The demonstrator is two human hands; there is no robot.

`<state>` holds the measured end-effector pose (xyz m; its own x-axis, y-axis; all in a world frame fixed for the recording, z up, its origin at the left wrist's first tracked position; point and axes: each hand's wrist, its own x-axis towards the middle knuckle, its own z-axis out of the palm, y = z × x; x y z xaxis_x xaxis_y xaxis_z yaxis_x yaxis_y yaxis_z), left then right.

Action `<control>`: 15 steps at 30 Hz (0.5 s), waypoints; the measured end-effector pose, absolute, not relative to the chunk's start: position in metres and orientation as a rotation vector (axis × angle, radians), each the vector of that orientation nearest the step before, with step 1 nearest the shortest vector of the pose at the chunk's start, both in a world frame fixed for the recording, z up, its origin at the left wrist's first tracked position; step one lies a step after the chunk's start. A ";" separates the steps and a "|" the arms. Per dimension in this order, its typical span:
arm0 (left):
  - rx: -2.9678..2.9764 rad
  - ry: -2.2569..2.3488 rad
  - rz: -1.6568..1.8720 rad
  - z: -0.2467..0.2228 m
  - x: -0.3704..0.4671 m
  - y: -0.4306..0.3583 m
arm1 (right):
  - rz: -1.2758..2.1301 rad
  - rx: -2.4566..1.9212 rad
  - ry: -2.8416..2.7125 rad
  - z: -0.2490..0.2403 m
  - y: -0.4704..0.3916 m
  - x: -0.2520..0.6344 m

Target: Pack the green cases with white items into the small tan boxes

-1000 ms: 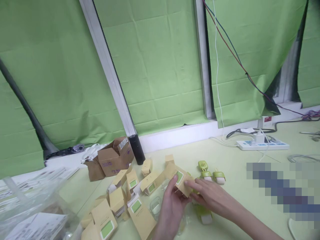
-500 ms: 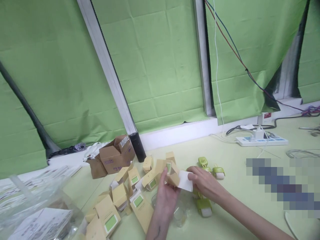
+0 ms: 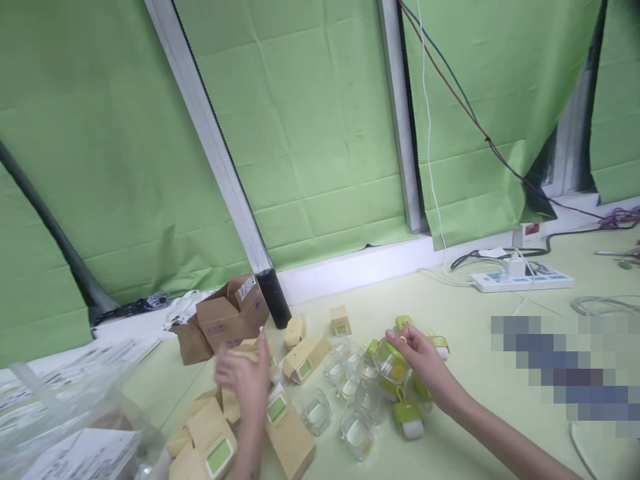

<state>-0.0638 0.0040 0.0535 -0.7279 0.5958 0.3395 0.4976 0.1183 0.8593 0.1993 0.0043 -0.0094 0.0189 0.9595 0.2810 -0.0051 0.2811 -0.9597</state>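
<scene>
My right hand (image 3: 420, 360) pinches a small clear jar with a green lid (image 3: 393, 363) by its top, above a cluster of similar pieces. Below it on the table is a green lid with a loop and a whitish lower part (image 3: 409, 420). Several clear empty cups (image 3: 357, 430) stand between my hands. On the left, my left hand (image 3: 245, 377) is slightly blurred over a heap of yellowish cartons, thumb and fingers apart, with nothing visible in it. A long carton with a green label (image 3: 290, 433) lies beside that wrist.
A small carton (image 3: 341, 321) stands behind the cups. An open brown cardboard box (image 3: 233, 317) and a black cylinder (image 3: 273, 298) are by the wall. A power strip (image 3: 523, 281) with cables lies at the back right, plastic bags (image 3: 120, 400) at the left.
My left hand has let go of the small carton and moved left over the heap. My right hand no longer has the white flap or paper and now holds the green-lidded jar.
</scene>
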 end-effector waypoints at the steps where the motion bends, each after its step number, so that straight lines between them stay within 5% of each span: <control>1: 1.244 2.175 1.624 0.047 -0.048 -0.003 | 1.004 -0.996 -1.320 -0.010 0.004 0.199; 6: 1.668 1.256 0.886 0.017 0.042 -0.045 | 1.089 -0.918 -1.471 -0.010 -0.014 0.202; 15: 1.900 1.581 0.836 -0.050 0.037 -0.094 | 0.724 -1.323 -1.729 -0.036 -0.030 0.273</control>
